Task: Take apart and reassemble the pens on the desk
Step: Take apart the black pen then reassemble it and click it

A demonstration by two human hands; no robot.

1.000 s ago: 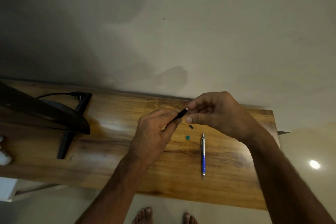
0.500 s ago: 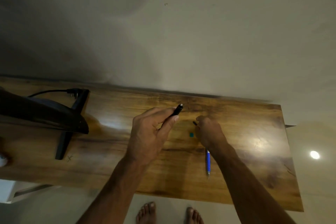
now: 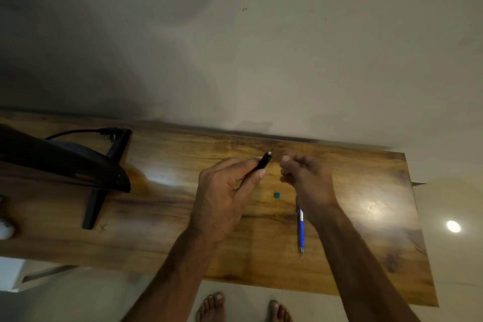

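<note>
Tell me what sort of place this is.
Probably a home desk or study corner: a glossy brown wooden desk against a plain pale wall, a black screen on a stand with a black cable, and bare feet on the floor.

There is one view only. The wide-angle camera sits on the person's head, above the near edge of the wooden desk (image 3: pixel 156 243), and looks forward and down. The desk lies rather close, across the middle; the wall (image 3: pixel 261 60) fills the far half, and the person's bare feet (image 3: pixel 211 306) show at the near side.
</note>
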